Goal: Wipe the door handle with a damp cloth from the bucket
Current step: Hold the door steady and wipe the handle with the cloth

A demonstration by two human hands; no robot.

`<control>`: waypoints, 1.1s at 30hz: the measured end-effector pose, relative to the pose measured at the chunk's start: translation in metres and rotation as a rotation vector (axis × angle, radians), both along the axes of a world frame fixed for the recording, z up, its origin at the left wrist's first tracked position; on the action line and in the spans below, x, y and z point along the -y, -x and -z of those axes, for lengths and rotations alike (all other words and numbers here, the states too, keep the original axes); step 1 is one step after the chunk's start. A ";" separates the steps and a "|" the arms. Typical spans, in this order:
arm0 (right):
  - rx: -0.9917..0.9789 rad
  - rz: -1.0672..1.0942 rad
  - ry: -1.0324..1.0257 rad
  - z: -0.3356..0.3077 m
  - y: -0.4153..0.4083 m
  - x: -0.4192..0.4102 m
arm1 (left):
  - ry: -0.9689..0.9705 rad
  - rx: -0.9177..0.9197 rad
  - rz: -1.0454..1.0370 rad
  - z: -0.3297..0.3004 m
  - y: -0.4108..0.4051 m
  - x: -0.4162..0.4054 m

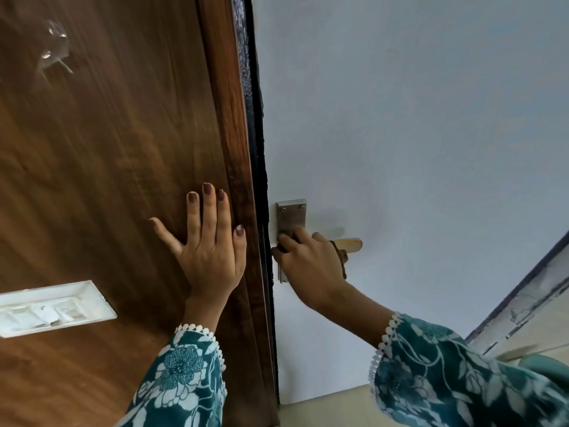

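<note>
A metal door handle (349, 244) with a silver backplate (291, 215) is fixed to the white door (400, 134). My right hand (308, 260) covers the middle of the handle and is closed on a brown cloth (341, 257), of which only a small part shows past the knuckles. The lever's pale tip sticks out to the right of the hand. My left hand (209, 241) lies flat with fingers spread on the brown wooden panel (107, 149), just left of the door edge. The bucket is out of view.
A white switch plate (52, 306) sits on the wooden panel at lower left. A dark strip (257, 149) runs between panel and door. A dark skirting line (517, 288) and pale floor show at lower right.
</note>
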State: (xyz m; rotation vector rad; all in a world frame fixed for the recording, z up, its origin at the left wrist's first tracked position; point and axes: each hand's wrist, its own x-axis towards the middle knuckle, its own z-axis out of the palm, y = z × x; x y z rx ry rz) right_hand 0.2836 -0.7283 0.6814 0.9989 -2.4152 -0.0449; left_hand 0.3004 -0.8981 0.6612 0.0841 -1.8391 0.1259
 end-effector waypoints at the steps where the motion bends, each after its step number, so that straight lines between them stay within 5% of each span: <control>1: -0.009 -0.008 0.002 0.002 0.002 0.000 | 0.006 0.001 0.001 0.001 0.000 0.001; 12: 0.064 0.170 0.255 0.010 0.031 -0.079 | 0.007 -0.051 -0.022 0.002 0.004 -0.001; 19: -0.052 -0.030 0.232 0.011 0.019 -0.030 | 0.005 -0.049 -0.017 0.003 0.004 -0.001; 27: 0.023 0.156 0.297 0.011 0.034 -0.096 | 0.016 -0.054 0.005 0.002 0.008 -0.009; 33: 0.002 0.003 0.300 0.016 0.030 -0.047 | 0.007 -0.054 -0.018 0.004 0.008 -0.003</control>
